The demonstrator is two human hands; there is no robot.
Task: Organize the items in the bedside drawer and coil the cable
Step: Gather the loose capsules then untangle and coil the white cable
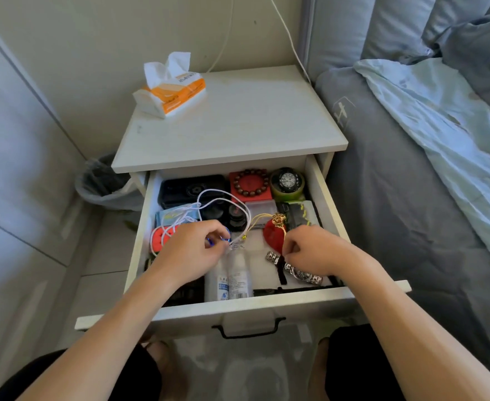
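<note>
White cable (223,202) lies tangled in the open drawer (319,198).
Left hand (193,253) pinches its near end; right hand (313,250) pinches a gold cord (262,218). Light and limp, it likely coils best fed from that pinch.

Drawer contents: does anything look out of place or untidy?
Yes. A white cable sprawls in loose loops over the black case and other items, uncoiled. The beaded bracelet and watch sit neatly.

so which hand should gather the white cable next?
Left, probably. The left hand already sits at the white cable, whose loops lie on that side of the drawer. The right hand is across at the red charm.
</note>
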